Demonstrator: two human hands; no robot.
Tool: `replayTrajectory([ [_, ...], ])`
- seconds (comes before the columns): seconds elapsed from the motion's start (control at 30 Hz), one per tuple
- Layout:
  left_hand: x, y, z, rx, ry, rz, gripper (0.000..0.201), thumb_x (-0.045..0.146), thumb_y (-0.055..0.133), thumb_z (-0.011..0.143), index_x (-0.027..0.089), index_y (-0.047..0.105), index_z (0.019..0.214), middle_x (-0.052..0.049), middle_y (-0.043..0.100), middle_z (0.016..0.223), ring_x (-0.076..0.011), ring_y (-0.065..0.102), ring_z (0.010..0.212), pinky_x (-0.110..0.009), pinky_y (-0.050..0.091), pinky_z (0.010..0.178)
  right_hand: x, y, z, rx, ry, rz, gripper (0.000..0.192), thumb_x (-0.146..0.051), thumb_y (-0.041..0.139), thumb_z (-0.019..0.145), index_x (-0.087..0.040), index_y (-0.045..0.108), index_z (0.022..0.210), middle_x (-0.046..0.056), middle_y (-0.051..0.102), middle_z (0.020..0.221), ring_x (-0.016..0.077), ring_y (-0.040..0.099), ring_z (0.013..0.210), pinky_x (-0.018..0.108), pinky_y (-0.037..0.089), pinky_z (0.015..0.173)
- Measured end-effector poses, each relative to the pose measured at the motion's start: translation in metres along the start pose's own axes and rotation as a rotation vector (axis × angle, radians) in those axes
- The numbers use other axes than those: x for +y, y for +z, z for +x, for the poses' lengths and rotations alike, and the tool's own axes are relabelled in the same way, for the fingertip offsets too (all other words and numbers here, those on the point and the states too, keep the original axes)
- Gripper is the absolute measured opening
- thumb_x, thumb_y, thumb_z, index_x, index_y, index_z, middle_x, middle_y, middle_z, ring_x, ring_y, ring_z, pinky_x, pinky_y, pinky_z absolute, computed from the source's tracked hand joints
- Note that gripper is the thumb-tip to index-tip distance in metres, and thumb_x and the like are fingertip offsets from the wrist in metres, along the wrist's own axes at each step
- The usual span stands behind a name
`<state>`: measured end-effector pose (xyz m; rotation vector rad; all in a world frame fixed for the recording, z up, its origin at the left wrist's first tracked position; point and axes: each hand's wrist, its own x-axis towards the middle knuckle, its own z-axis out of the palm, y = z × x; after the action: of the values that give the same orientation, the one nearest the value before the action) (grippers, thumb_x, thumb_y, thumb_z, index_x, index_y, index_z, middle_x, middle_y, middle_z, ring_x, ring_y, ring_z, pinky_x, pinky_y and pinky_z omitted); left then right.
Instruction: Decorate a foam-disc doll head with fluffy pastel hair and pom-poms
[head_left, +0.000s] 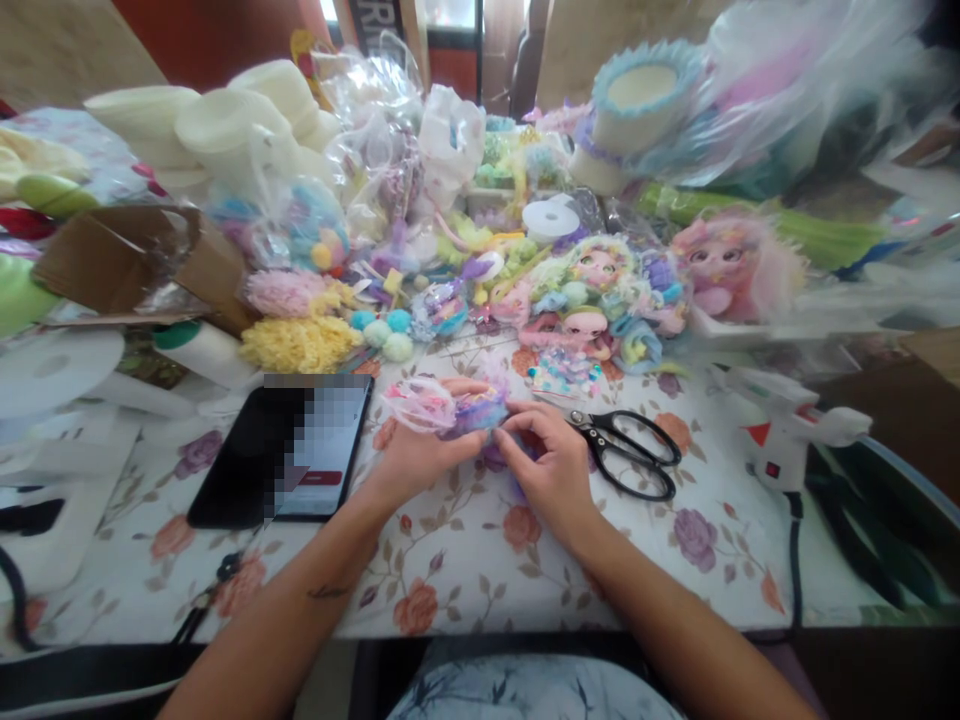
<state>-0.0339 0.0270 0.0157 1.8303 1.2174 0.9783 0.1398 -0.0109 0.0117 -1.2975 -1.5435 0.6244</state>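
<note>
A pastel pink, purple and blue craft piece (484,408), with white and pink strands at one end, rests in my left hand (424,455). The fingers of that hand curl behind it and the thumb lies along its front. My right hand (549,465) pinches at the piece's near right edge, thumb and index finger close together. What exactly lies between those fingertips is too small to make out. Lilac material shows under the right hand. Black-handled scissors (630,452) lie just right of it, and a small bag of colourful beads (564,375) lies just beyond.
A tablet (281,450) lies to the left on the flowered tablecloth (450,590). A glue gun (799,430) stands at the right. Decorated dolls (596,270), yarn pompoms (300,345), a ribbon spool (551,218) and a cardboard box (127,260) crowd the back.
</note>
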Motion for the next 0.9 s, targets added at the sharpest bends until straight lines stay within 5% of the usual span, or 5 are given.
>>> replayTrajectory([
  [0.9, -0.0014, -0.0001, -0.0008, -0.012, -0.008, -0.01, 0.043, 0.025, 0.068, 0.074, 0.018, 0.065, 0.116, -0.012, 0.066, 0.123, -0.0287, 0.058, 0.122, -0.048, 0.04, 0.111, 0.0, -0.0012, 0.0014, -0.039, 0.0, 0.008, 0.011, -0.023, 0.067, 0.083, -0.021, 0.064, 0.073, 0.009, 0.072, 0.097, 0.0243, 0.069, 0.103, 0.034, 0.052, 0.087],
])
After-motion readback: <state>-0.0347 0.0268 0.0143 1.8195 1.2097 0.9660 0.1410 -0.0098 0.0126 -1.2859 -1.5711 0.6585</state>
